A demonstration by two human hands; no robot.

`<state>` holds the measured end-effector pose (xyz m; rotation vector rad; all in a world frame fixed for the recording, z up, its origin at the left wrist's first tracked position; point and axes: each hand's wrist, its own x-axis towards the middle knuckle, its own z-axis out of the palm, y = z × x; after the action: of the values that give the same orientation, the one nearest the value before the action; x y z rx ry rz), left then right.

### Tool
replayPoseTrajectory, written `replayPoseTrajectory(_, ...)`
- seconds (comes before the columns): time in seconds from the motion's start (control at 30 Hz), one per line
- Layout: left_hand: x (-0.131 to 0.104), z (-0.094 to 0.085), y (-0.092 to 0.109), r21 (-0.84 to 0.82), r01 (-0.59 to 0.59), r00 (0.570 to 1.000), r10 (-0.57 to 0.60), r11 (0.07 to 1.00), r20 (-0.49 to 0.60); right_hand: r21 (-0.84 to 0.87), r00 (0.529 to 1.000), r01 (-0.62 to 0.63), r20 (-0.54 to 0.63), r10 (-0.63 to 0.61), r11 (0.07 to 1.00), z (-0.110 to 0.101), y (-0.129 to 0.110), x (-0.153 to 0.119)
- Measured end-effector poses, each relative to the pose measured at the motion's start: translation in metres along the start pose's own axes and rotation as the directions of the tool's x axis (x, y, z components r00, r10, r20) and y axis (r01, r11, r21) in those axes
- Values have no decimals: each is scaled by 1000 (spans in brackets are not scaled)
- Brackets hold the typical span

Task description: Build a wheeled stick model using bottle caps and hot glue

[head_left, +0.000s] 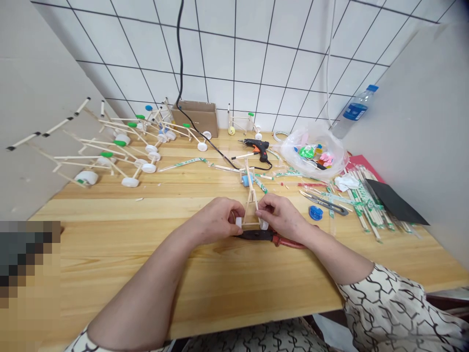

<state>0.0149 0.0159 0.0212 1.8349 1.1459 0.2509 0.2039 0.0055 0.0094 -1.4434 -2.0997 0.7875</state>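
A small tricycle model made of wooden chopsticks (pixel 251 195) stands in front of me, with its narrow end pointing away. It has a blue front wheel (pixel 247 181) and a white wheel (pixel 238 222) at each rear corner. My left hand (pixel 220 220) is closed at the rear left, thumb and index finger around that white wheel. On the other side my right hand (pixel 280 215) pinches the model's right leg just above the right white wheel (pixel 264 224). Red-handled pliers (pixel 273 236) lie crosswise right behind the model, partly under my right wrist.
Several finished stick tricycles (pixel 146 151) crowd the left side. A black glue gun (pixel 258 146) with its cord lies beyond the model. At right are a plastic bag (pixel 315 151), a blue cap (pixel 315 212), a utility knife (pixel 326 203), wrapped chopsticks (pixel 366 200) and a bottle (pixel 353 112).
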Motion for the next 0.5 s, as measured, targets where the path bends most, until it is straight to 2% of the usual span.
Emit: replayPoseTrajectory(0.5, 1, 2, 0, -69, 8, 1000, -8, 998, 7, -13, 1000, -8, 9, 8, 1000, 0, -1, -1)
